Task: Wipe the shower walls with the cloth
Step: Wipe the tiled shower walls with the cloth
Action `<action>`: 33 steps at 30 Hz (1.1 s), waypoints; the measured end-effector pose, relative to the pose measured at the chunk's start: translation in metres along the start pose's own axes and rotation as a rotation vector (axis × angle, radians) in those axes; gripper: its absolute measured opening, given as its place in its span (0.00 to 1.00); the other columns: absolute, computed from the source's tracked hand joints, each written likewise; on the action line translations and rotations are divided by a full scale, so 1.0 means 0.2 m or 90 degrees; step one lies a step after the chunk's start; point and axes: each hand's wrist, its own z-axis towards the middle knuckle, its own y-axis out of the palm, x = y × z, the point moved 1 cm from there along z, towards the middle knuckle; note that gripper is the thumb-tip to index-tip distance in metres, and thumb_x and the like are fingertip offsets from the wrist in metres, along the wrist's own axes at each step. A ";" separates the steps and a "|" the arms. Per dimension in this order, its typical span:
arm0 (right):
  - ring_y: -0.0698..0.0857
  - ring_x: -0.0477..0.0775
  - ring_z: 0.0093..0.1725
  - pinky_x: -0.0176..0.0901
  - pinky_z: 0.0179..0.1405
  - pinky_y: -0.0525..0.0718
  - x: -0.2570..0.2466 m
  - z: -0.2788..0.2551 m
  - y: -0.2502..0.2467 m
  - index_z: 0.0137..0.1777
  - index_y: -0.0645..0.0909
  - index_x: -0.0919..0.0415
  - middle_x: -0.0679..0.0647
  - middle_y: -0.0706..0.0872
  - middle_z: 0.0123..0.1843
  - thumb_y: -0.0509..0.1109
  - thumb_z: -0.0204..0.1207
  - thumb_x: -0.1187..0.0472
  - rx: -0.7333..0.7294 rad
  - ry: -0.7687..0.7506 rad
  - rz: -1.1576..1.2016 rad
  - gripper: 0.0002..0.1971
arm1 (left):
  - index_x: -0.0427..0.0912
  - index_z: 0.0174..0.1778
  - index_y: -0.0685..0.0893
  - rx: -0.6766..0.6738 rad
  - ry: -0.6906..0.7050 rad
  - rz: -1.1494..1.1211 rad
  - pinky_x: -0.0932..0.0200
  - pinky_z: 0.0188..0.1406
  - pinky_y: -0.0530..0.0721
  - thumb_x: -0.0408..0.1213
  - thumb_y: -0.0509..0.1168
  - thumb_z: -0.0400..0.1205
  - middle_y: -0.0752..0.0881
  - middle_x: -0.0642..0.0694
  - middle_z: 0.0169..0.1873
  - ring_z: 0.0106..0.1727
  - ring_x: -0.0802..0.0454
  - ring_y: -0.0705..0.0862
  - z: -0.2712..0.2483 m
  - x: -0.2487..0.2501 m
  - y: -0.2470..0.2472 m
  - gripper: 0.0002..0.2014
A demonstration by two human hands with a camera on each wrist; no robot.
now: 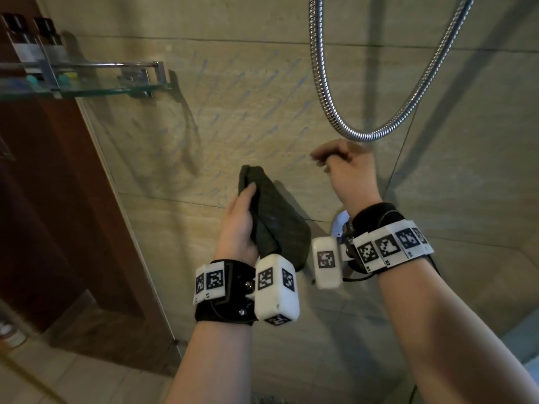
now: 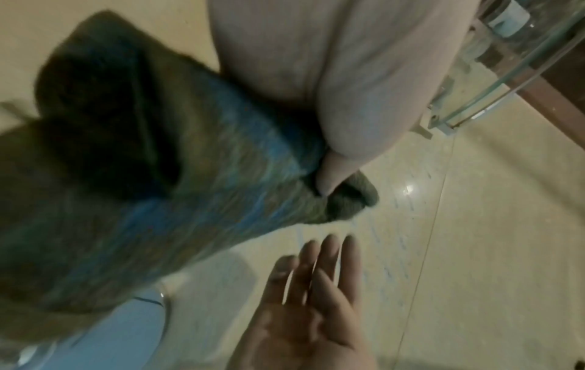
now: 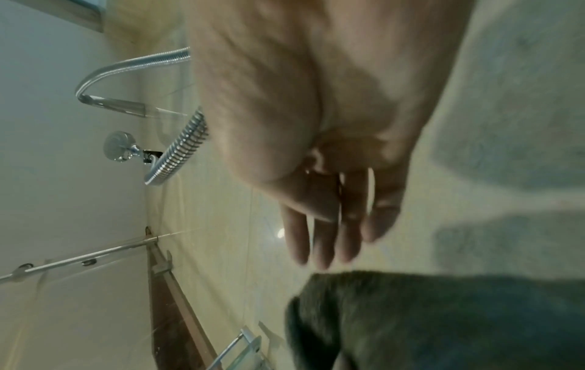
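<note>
— Dark green cloth (image 1: 274,220) sits bunched in our left hand (image 1: 240,225), thumb pinned over the top fold and fingers curled behind it; it hangs just off the shower wall (image 1: 233,126), below and left of the shower hose (image 1: 335,112), and whether it touches the tile we cannot tell.

— So which step are we in?

— We judge we are between strokes, or just readying the cloth. The tile left of the hose carries rows of short bluish streaks (image 1: 248,112), which look like what is left to wipe.

— And the next move?

— Press a flat face of the cloth against that streaked patch and sweep across it. The bundle is folded thick, so it probably wants spreading first for a wider contact.

— Our right hand (image 1: 347,170)?

— Empty, directly under the hose loop. The head view shows it loosely bent at the wrist; the wrist view shows the fingers (image 3: 319,240) fairly straight and close together, gripping nothing.

— The room?

— Far left of the hose, a glass shelf (image 1: 87,88) with bottles (image 1: 32,39) juts out, with a wooden door (image 1: 43,199) beneath it. Smooth beige stone tile runs behind the hose, meeting a second wall at a corner to its right.
</note>
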 end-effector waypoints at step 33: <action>0.59 0.73 0.80 0.61 0.78 0.43 0.32 0.22 -0.09 0.83 0.59 0.59 0.70 0.60 0.82 0.51 0.85 0.49 0.329 -0.370 -0.733 0.28 | 0.45 0.50 0.79 0.055 0.281 0.058 0.53 0.35 0.82 0.38 0.67 0.83 0.85 0.45 0.35 0.32 0.52 0.82 0.16 -0.05 0.14 0.04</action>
